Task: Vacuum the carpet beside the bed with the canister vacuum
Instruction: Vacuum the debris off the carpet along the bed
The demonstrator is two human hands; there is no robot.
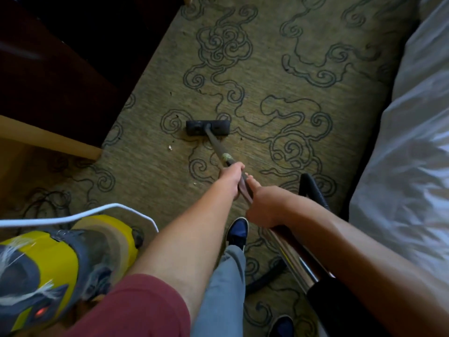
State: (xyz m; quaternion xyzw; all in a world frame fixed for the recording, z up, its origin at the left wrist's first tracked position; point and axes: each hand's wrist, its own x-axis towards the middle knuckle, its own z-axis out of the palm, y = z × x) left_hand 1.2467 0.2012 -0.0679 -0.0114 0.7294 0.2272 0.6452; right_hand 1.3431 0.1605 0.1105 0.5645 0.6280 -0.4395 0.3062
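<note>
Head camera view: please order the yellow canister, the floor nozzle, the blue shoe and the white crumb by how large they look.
1. Yellow canister, though it sits very near the camera.
2. Floor nozzle and blue shoe: they look alike, not ranked.
3. White crumb, the smallest.

Both my bare arms reach forward and down, my left hand (232, 177) clenched ahead and my right hand (263, 206) clenched just behind it, knuckles up, wrists nearly straight.

Bedroom: bed (410, 142), patterned carpet (267, 76).
</note>
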